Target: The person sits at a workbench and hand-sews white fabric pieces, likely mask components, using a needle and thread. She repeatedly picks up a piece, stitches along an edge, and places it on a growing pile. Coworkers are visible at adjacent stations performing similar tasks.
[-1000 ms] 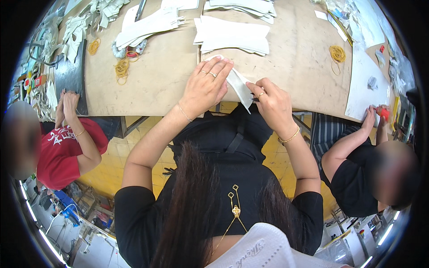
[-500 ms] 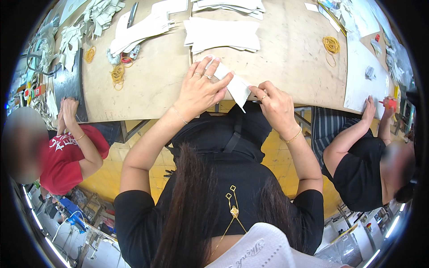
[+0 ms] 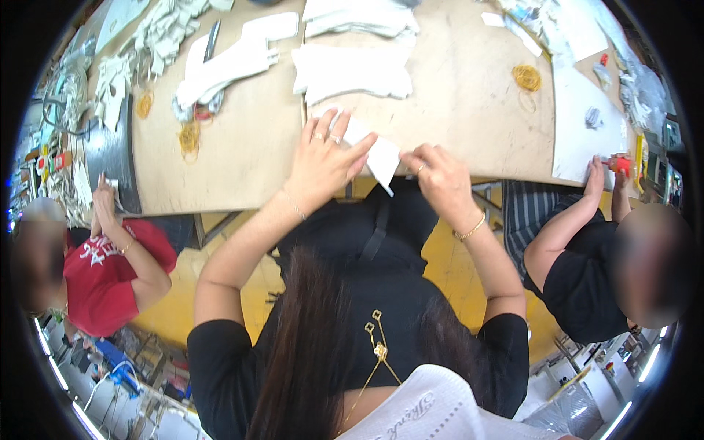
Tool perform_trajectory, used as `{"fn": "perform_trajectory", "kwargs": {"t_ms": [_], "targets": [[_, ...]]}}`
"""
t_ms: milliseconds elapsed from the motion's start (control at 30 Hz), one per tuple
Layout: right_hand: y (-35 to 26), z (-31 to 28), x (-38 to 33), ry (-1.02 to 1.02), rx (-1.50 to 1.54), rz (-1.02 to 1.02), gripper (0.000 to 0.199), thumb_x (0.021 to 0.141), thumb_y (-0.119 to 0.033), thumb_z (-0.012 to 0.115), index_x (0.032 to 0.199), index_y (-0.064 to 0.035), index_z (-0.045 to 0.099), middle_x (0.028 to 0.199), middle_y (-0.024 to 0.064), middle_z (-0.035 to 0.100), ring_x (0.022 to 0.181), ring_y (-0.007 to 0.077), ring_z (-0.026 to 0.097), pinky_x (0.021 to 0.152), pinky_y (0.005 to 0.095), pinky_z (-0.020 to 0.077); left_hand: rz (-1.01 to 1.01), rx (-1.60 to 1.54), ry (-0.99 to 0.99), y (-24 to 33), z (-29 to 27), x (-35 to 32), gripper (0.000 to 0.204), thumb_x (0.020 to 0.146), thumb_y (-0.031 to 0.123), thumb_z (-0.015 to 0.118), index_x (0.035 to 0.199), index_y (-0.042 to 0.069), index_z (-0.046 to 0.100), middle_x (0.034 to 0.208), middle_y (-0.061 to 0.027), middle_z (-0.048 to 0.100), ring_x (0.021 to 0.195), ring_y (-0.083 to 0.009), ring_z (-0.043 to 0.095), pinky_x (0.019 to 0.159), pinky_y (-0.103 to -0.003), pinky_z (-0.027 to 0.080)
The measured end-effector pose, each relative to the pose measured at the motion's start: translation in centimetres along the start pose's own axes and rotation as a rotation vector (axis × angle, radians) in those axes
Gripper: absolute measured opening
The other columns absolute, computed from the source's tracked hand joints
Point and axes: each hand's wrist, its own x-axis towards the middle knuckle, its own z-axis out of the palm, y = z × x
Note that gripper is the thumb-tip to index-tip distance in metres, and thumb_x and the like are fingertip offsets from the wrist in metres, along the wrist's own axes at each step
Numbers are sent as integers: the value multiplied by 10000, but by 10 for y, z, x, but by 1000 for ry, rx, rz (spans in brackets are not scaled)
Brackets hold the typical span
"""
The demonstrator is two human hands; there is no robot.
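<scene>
A thin white cut piece [image 3: 383, 163], apparently fabric or leather, lies slantwise at the table's front edge, with its pointed lower corner sticking out past it. Across its upper left part my left hand [image 3: 323, 158] rests, fingers stretched and spread, pressing it from above. My right hand [image 3: 438, 176] is closed in a pinch, its fingertips right at the piece's right edge. Whatever sits between those fingertips is too small to make out. Just beyond my hands lies a stack of similar white pieces [image 3: 353, 73].
More white pieces [image 3: 359, 20] lie at the back, and others [image 3: 227, 73] at the left beside yellow rubber bands [image 3: 189, 139]. Another rubber band bundle [image 3: 526, 78] lies right. Co-workers sit on both sides, one at a black board [image 3: 110, 158], one holding a red object [image 3: 620, 163].
The whole view has shifted slightly. My left hand still lies spread on the white piece. My right fingers have curled in more and sit a little lower along its edge.
</scene>
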Motion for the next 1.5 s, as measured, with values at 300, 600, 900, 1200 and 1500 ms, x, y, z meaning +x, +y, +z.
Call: {"fn": "perform_trajectory", "kwargs": {"t_ms": [300, 600, 900, 1200, 1500], "targets": [[-15, -22, 1, -125, 0, 156, 326, 795, -113, 694, 1118, -125, 735, 993, 35, 566, 940, 215, 590, 693, 309, 561, 83, -83, -18, 11, -17, 25, 342, 851, 221, 735, 1158, 104, 643, 1369, -164, 511, 1333, -381, 420, 1095, -537, 319], [-27, -25, 3, 138, 276, 594, 349, 887, -181, 748, 1177, -53, 601, 1028, 156, 692, 908, 355, 687, 781, 422, 542, 84, -182, -211, 3, -34, 41, 168, 880, 209, 703, 1015, 111, 686, 925, -55, 681, 981, -238, 628, 1038, -480, 311], [-42, -40, -9, 185, 336, 537, 292, 843, -38, 708, 1101, -12, 574, 1029, 177, 631, 865, 384, 656, 746, 454, 536, -129, -740, -324, -11, -60, 48, 220, 880, 239, 698, 898, 28, 760, 831, -162, 735, 775, -303, 711, 829, -403, 515], [-60, -29, -6, 118, 450, 705, 281, 832, -37, 720, 1075, -8, 584, 1106, 141, 611, 792, 314, 690, 719, 412, 556, -143, -784, -263, -7, -67, 40, 218, 881, 160, 722, 903, -56, 736, 724, -135, 698, 605, -162, 637, 608, -296, 503], [-55, -16, 7, 106, 471, 718, 225, 833, -42, 714, 1030, -12, 609, 968, 171, 657, 810, 356, 682, 724, 441, 545, -136, -747, -311, -2, -77, 33, 210, 902, 194, 710, 893, -14, 740, 693, -99, 678, 614, -167, 609, 703, -315, 458]]}}
